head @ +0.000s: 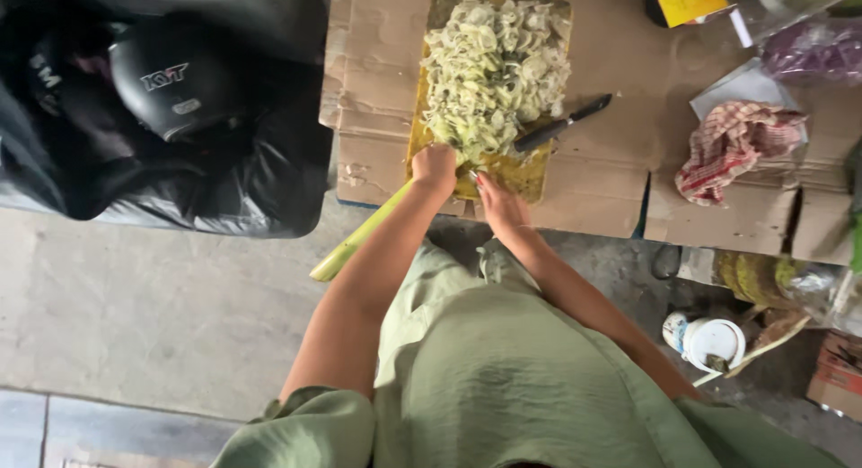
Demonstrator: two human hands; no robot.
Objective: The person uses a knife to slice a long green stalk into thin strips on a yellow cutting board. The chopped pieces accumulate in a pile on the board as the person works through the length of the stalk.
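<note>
Soft, even daylight fills the view, with no hard glare. The cardboard surface (611,172) toward twelve and one o'clock is the brightest area, and the pale heap of sliced vegetable (494,69) on it looks slightly washed out. Toward ten o'clock the black helmet (175,82) sits in deep shade, with only a faint sheen on its shell. Shadows are weak and diffuse. The green garment (503,378) at six o'clock looks soft and a little out of focus. Objects at the three o'clock edge appear stretched and smeared.
</note>
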